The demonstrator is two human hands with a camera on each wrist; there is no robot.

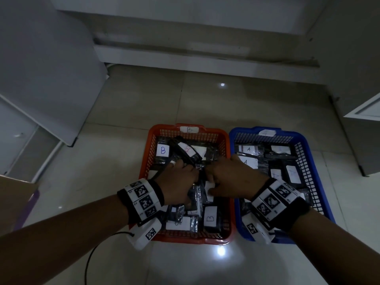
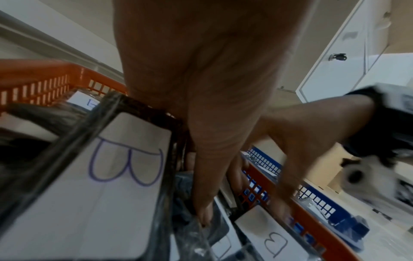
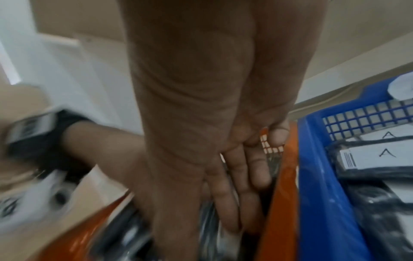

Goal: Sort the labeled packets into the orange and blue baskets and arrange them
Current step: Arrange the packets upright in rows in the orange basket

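Both hands are working inside the orange basket (image 1: 225, 140), which is sitting on the tiled floor (image 1: 144, 103) with its long side touching the blue basket (image 1: 308, 153). The left hand (image 1: 177, 179) is reaching into the middle of the orange basket, its fingers curling down among the black packets (image 1: 185, 155); from the left wrist view the fingers are pressing down into the pile beside a packet labelled B (image 2: 125, 159), but whether they are pinching any one packet cannot be told. The right hand (image 1: 232, 177) is lying just beside it, nearer the blue basket, with its fingers (image 3: 234, 185) stretched almost straight and sliding down between packets rather than grasping anything.

The packets in the orange basket are lying crossed and overlapping, most showing a B label, while the packets marked A (image 1: 248, 150) are lying in flatter rows in the blue basket. Sorting is looking mostly done; arranging the orange basket appears to be the step in hand.

The likely trouble is the slippery plastic wrapping: pushing a stack with flat fingers could be making neighbouring packets slide, flip label-down, or ride over the low wall into the blue basket. One packet (image 1: 189, 150) near the far wall is carrying a reddish mark that is not readable, so it may be misfiled if left unchecked.
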